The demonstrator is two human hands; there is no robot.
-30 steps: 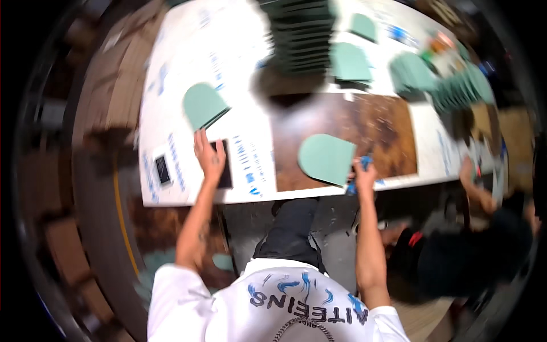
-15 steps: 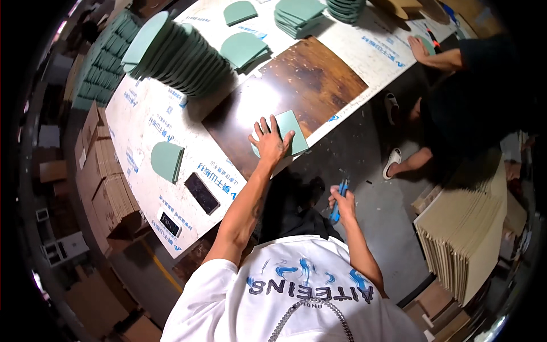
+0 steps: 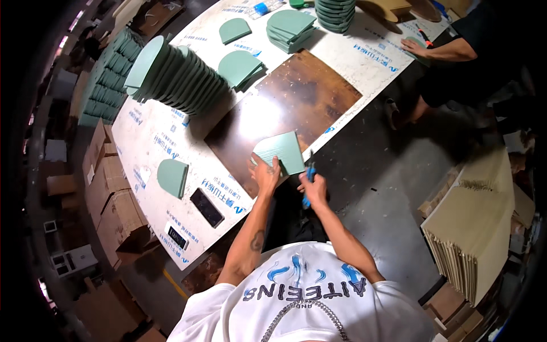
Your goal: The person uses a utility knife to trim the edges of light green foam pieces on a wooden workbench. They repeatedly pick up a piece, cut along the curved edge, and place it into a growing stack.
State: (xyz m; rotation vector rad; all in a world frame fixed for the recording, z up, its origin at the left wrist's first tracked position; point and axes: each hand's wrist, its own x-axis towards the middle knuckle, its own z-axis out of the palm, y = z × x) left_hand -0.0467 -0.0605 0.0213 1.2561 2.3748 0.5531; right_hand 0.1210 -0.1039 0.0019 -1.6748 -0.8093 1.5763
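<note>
Green panel (image 3: 283, 151), one piece with a rounded end and a straight end, is over the near edge of the single brown sheet (image 3: 310, 85) on the white table (image 3: 137, 148); whether it rests there cannot be told. One left hand (image 3: 265, 175) grips it by its near side, thumb on top; one right hand (image 3: 313, 188) is closed around one blue-handled tool (image 3: 309, 185), just beside the panel's straight end. Six groups of similar green pieces occupy the table: a tall leaning stack (image 3: 171, 77), a round stack (image 3: 336, 16), a loose pile (image 3: 289, 29) and three low sets (image 3: 172, 178), their layers too close to count. One dark phone (image 3: 206, 207) and one smaller device (image 3: 176, 237) with lit digits lie at the near left. Another person's hand (image 3: 419, 49) touches one green piece by an orange-red tool (image 3: 425, 39). Cardboard (image 3: 122, 219) is piled at the left; any contents are hidden. Blue printing repeats across the tabletop, and dark lettering crosses the white shirt (image 3: 302, 285).
</note>
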